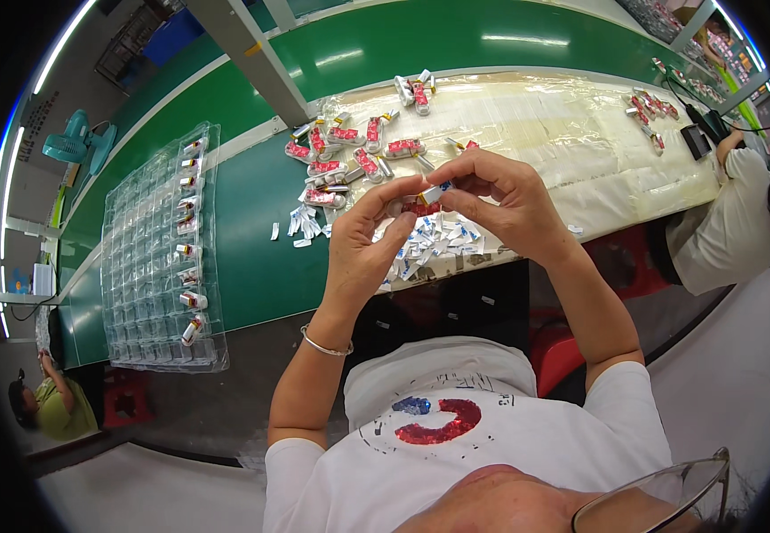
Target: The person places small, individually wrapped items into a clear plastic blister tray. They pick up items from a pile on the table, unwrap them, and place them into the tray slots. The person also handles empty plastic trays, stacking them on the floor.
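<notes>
In front of my chest, both hands meet over the table edge. My left hand pinches a small red-and-white tube with a gold band, its fingers closed round it. Fingertips of my right hand are closed at its other end, on a small white-and-blue slip; whether the slip touches the tube I cannot tell. Just below the hands lies a loose pile of white-and-blue slips. Beyond them are scattered several red-and-white tubes with silver ends.
At the left, a clear plastic compartment tray holds tubes along its right column. Clear film covers the pale padded worktop. A metal post rises behind the tubes. One co-worker sits at the right, another at the far left.
</notes>
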`<state>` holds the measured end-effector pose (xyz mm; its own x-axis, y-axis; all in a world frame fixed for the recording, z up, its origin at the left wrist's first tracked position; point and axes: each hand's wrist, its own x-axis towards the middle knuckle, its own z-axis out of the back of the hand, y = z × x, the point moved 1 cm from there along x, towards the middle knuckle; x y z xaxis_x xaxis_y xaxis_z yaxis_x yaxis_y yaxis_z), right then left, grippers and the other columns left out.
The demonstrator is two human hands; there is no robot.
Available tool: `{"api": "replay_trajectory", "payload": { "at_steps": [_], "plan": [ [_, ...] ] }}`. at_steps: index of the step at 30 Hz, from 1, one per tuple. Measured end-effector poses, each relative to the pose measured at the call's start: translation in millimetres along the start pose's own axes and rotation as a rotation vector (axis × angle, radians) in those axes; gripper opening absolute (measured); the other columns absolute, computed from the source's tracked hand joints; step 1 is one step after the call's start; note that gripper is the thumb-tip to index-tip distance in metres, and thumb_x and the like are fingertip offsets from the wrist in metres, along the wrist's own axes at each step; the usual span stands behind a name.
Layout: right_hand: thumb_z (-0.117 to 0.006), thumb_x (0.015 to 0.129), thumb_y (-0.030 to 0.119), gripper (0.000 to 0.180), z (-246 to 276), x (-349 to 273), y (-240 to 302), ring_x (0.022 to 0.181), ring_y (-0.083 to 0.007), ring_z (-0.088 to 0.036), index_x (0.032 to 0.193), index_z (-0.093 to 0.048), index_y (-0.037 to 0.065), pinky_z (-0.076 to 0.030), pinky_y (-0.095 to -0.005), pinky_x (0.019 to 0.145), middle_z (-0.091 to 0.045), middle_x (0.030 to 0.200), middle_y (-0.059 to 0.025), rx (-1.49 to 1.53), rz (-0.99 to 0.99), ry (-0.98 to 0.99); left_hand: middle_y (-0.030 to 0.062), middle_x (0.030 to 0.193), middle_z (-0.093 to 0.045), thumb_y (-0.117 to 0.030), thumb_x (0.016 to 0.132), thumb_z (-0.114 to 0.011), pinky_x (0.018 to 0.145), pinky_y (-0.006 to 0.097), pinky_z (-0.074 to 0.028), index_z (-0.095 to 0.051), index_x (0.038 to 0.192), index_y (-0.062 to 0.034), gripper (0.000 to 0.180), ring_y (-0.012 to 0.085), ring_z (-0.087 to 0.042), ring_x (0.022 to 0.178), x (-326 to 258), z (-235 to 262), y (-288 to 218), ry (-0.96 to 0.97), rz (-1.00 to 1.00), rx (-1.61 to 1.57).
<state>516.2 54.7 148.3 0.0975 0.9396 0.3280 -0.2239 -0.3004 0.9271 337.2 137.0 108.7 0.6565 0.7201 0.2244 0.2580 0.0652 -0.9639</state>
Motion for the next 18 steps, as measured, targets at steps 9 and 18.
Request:
{"api": "replay_trajectory", "payload": {
  "at_steps": [9,18],
  "plan": [
    [-0.067,0.089,0.003,0.021,-26.0,-4.1,-12.8,0.09,-0.0122,-0.065,0.109,-0.067,0.0,-0.053,-0.0247,0.078,-0.065,0.102,-0.0067,0.055,-0.049,-0.06,0.011,0.092,-0.072,-0.012,0.091,-0.065,0.076,0.026,-0.054,-0.068,0.108,0.0044,0.023,0.013,-0.068,0.082,-14.6,8.2,2.7,-0.149,0.264,-0.297],
    [-0.072,0.077,0.007,0.014,-31.3,4.4,0.9,0.083,-0.0231,-0.064,0.09,-0.069,0.007,-0.051,-0.0332,0.07,-0.065,0.086,-0.0045,-0.721,0.474,-0.098,0.0116,0.088,-0.072,-0.009,0.089,-0.067,0.073,0.025,-0.053,-0.071,0.095,0.0049,0.016,0.012,-0.067,0.077,-15.4,11.9,-3.7,-0.207,0.328,-0.231]
  ]
}}
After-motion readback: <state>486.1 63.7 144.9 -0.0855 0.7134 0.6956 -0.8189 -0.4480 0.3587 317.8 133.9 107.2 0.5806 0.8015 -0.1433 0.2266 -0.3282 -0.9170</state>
